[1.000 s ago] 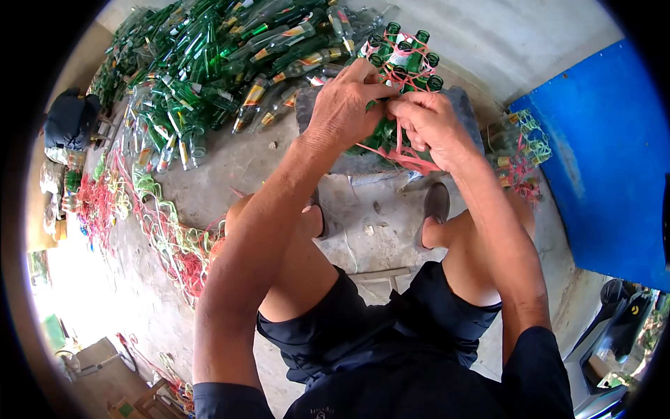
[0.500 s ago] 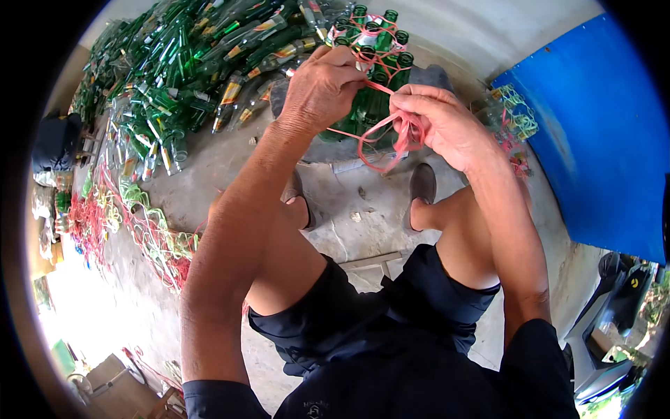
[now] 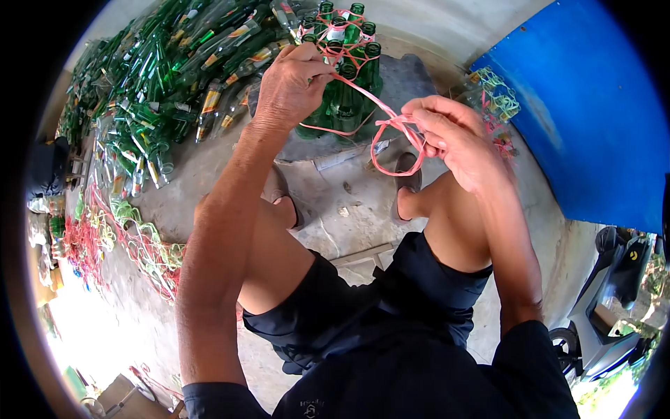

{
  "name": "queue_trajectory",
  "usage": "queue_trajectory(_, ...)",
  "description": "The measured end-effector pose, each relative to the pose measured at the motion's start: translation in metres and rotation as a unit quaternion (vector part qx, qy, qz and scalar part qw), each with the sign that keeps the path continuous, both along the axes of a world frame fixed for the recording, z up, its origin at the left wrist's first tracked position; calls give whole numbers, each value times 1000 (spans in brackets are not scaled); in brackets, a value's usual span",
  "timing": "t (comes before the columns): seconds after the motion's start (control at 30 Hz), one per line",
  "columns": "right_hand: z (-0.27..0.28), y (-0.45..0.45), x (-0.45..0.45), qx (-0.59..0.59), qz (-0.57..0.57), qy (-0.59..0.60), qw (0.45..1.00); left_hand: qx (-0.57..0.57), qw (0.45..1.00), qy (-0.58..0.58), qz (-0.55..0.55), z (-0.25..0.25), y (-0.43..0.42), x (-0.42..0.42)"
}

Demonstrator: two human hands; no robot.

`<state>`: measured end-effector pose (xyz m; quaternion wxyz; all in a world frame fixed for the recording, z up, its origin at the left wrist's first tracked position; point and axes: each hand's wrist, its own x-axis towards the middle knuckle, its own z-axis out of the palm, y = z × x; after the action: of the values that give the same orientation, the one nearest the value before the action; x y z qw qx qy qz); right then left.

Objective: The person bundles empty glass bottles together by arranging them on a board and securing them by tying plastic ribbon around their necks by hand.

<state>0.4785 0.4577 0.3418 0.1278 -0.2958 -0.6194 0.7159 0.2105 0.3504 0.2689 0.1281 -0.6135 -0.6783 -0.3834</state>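
Observation:
A cluster of upright green glass bottles (image 3: pixel 347 105) stands in front of me, with pink plastic string (image 3: pixel 377 105) woven around the necks. My left hand (image 3: pixel 294 84) pinches the string close beside the near left of the cluster. To the right and nearer to me, my right hand (image 3: pixel 450 133) is closed on the string's other part, and a loop hangs below its fingers. Between the two hands the string runs fairly straight. Another strand curves low around the front of the bottles.
A large pile of bottles (image 3: pixel 160 84) lies at the left and back. Tangled red and green string (image 3: pixel 146 237) is on the floor at left. A blue panel (image 3: pixel 558 112) leans at right, with more string (image 3: pixel 497 94) beside it. A motorbike (image 3: pixel 600 314) stands lower right.
My hands have moved farther apart, stretching a longer length of string between them. The bunched string at my right hand has opened into a hanging loop. The view has shifted slightly.

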Motion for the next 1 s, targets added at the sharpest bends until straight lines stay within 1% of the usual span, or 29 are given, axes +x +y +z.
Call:
queue_trajectory(0.1,3,1,18,-7,-14,71,997,2,1000,-20,-2,1,1,1)
queue_trajectory(0.2,9,-5,35,33,-58,152,986,1,1000,-24,-1,2,1,2)
queue_trajectory(0.33,16,-10,63,-7,-62,296,953,-5,1000,-22,-3,2,0,2)
queue_trajectory(0.47,23,-16,90,7,-56,326,944,-21,1000,-22,5,3,-1,4)
queue_trajectory(0.5,28,-21,89,43,-75,320,943,-20,1000,-19,6,4,-2,4)
queue_trajectory(0.6,36,-22,112,14,-99,305,947,-5,1000,-28,-2,5,-3,5)
queue_trajectory(0.63,35,-20,116,45,-134,298,944,-3,1000,-21,3,5,-2,5)
queue_trajectory(0.73,48,-20,124,123,-128,195,965,3,999,-34,4,5,-3,7)
queue_trajectory(0.77,49,-20,125,197,-177,123,956,4,999,-39,3,6,-3,8)
queue_trajectory(0.87,61,-6,129,256,-225,-44,939,-10,999,-43,-1,8,-4,8)
queue_trajectory(0.9,60,6,133,274,-242,-71,928,-9,999,-38,-9,5,-3,6)
queue_trajectory(0.93,54,16,134,409,-242,-127,871,-1,999,-33,-12,7,-3,6)
queue_trajectory(0.97,45,25,133,533,-235,-179,793,7,999,-28,-14,9,-3,8)
queue_trajectory(1.0,44,29,126,644,-223,-228,696,15,999,-23,-17,9,-3,7)
